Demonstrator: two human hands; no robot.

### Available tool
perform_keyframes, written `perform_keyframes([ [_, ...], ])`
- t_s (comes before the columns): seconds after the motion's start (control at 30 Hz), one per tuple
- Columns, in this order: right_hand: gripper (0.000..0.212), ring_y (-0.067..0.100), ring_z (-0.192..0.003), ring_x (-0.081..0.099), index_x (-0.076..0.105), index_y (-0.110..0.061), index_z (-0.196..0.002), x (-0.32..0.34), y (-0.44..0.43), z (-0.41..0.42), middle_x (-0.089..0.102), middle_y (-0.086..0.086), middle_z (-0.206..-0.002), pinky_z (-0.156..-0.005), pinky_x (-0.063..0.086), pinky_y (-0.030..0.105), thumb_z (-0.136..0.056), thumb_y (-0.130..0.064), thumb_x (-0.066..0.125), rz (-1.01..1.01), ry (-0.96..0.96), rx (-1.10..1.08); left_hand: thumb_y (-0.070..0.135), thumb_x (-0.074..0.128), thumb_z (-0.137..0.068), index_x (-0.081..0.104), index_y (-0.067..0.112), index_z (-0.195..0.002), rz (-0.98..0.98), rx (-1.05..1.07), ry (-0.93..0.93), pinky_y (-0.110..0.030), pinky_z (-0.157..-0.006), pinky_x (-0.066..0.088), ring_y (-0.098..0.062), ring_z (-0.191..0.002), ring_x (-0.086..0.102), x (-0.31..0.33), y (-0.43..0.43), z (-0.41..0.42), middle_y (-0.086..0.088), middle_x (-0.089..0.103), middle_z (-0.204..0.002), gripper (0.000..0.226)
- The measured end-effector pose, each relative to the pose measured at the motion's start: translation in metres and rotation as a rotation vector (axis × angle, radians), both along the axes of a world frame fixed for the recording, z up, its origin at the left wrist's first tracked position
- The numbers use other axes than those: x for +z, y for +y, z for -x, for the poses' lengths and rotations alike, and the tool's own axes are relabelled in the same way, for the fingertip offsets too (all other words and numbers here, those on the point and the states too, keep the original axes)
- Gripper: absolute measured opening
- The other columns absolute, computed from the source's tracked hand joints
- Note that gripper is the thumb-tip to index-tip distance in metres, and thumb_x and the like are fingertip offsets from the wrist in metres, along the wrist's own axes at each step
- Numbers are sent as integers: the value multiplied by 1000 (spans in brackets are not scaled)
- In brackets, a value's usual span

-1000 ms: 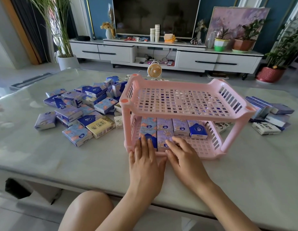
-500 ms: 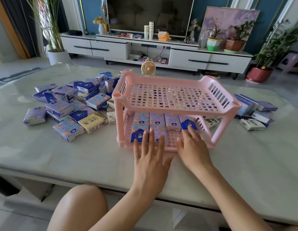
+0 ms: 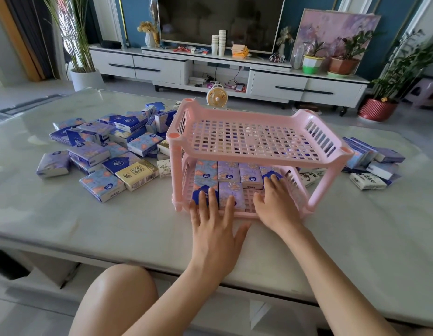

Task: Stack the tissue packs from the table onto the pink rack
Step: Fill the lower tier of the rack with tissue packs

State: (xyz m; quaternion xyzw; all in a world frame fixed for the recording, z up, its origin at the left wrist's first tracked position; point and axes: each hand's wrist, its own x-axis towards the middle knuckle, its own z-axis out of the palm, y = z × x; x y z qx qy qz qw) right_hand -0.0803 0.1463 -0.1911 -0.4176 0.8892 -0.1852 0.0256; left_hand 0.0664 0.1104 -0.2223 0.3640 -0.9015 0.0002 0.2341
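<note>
A two-tier pink rack (image 3: 256, 161) stands on the marble table (image 3: 113, 226). Its lower shelf holds several blue and purple tissue packs (image 3: 228, 174) in two rows; its upper shelf holds none. My left hand (image 3: 214, 226) lies flat with straight fingers, fingertips touching the front packs at the rack's near edge. My right hand (image 3: 274, 202) reaches into the lower shelf, fingers straight and resting on a dark blue pack (image 3: 271, 177) at the right of the back row. A heap of loose packs (image 3: 106, 151) lies left of the rack, a smaller pile of packs (image 3: 370, 163) to its right.
A small fan (image 3: 216, 97) stands behind the rack at the table's far edge. My knee (image 3: 118, 297) shows below the near edge. A TV cabinet (image 3: 234, 71) and potted plants (image 3: 382, 100) are beyond the table.
My right hand has slid from the front packs to the right and deeper into the lower shelf. My left hand has drawn back slightly toward the rack's near edge.
</note>
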Motion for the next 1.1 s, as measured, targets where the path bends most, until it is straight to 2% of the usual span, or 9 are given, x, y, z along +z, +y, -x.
perform_keyframes([
  [0.17,32,27,-128,32,45,2,-118,0,0,7,43,15,-129,-104,26,35,-92,-18,43,75,38,45,51,32,-82,64,14,-117,20,5,19,-62,-91,38,-46,-116,51,1,0,-1,-26,55,-125,60],
  [0.43,51,25,-144,7,26,-6,-144,-2,2,8,19,13,-153,-117,6,36,-97,-24,37,12,134,69,46,35,-84,56,6,-125,-43,-57,94,-55,-104,27,-44,-125,42,1,1,-5,-25,48,-134,61],
  [0.5,46,29,-139,23,40,-1,-136,4,9,-5,36,17,-144,-113,15,35,-95,-21,36,142,147,90,39,37,-86,57,4,-121,-76,-133,205,-53,-100,40,-39,-124,46,11,5,-14,-21,51,-132,54],
  [0.6,39,20,-111,51,60,-6,-112,13,24,-46,60,6,-113,-95,37,29,-89,-24,34,327,83,279,28,43,-88,61,11,-112,-152,-267,528,-26,-94,44,-17,-112,55,35,8,-42,-5,62,-119,35],
  [0.67,35,5,-103,49,60,-17,-109,19,34,-80,58,-8,-107,-90,38,15,-90,-30,35,323,4,468,27,43,-89,62,17,-106,-175,-249,676,-13,-83,43,-4,-101,56,49,-1,-73,6,63,-108,28],
  [0.73,32,-4,-107,43,57,-27,-114,30,34,-115,53,-21,-110,-89,34,4,-89,-33,37,257,-87,609,26,45,-88,60,22,-102,-144,-141,735,-14,-71,44,-3,-93,57,54,-24,-106,12,60,-101,21],
  [0.9,37,-5,-118,36,43,-28,-133,45,-23,-183,44,-15,-130,-86,21,-5,-96,-26,44,244,-226,754,14,62,-85,57,12,-116,-258,237,515,-27,-83,38,-27,-106,54,53,-108,-163,-5,58,-117,32],
  [1.0,46,9,-129,33,37,-20,-136,35,-80,-200,38,-3,-137,-97,25,8,-92,-16,50,282,-403,615,33,68,-80,38,16,-137,-361,295,295,-35,-101,31,-25,-128,35,52,-141,-171,-8,40,-141,66],
  [1.1,45,20,-122,42,41,-9,-130,27,-129,-198,46,8,-128,-100,38,25,-87,-6,54,369,-397,407,48,67,-77,23,18,-144,-387,311,181,-36,-105,28,-23,-134,26,51,-158,-171,-5,28,-149,85],
])
